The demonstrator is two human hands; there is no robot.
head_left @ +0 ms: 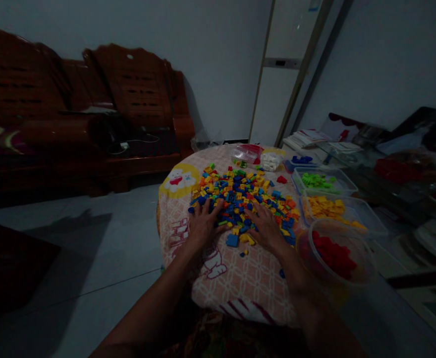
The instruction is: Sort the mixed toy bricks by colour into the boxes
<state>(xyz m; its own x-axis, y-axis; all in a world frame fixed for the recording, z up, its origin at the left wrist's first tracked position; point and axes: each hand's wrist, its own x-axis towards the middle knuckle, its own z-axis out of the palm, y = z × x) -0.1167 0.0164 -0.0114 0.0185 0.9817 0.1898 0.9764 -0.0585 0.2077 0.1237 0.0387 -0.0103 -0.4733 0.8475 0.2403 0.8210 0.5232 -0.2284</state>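
A wide heap of toy building bricks (236, 191) in yellow, blue, red, orange and green covers the middle of a round table with a patterned pink cloth (248, 283). At the heap's near left side lies my left hand (203, 226), fingers spread and touching the bricks. My right hand (266, 226) rests on the near right side, its fingers also apart on the bricks. Neither hand grips a brick that I can make out. A larger blue brick (232, 240) and a few yellow bricks (247, 239) sit between the hands.
Along the right edge stand clear tubs of green bricks (317, 181), yellow bricks (326, 208) and red bricks (332, 253). Blue pieces (302, 159) lie farther back. A white bundle (271, 161) and a clear plastic container (246, 153) are at the far edge. Wooden chairs (139, 94) stand behind.
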